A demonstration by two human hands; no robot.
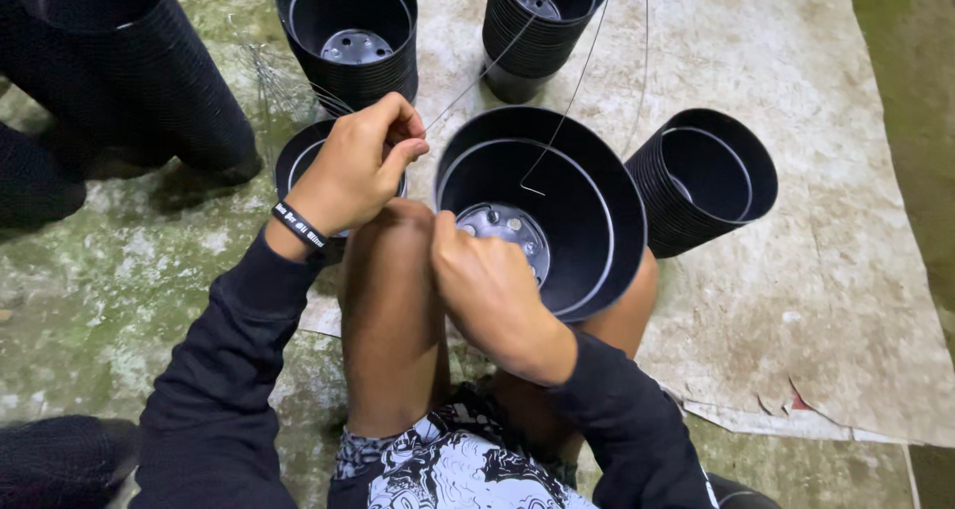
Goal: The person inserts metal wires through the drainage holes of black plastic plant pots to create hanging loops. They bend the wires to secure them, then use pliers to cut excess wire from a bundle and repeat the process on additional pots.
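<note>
A black plastic pot (pixel 587 186) rests tilted between my knees, its mouth facing up and holes showing in its base. My left hand (pixel 358 166) pinches a thin metal wire (pixel 468 76) just left of the pot's rim. My right hand (pixel 487 290) grips the near edge of the pot, fingers curled over the rim. A second thin wire with a hooked end (pixel 542 166) hangs down into the pot's mouth. A black wristband sits on my left wrist.
Stacks of black pots stand around: a long one lying at top left (pixel 129 61), one upright at top middle (pixel 348 31), another behind it (pixel 537 26), one lying at right (pixel 706 176). A worn sheet (pixel 826 270) covers mossy concrete.
</note>
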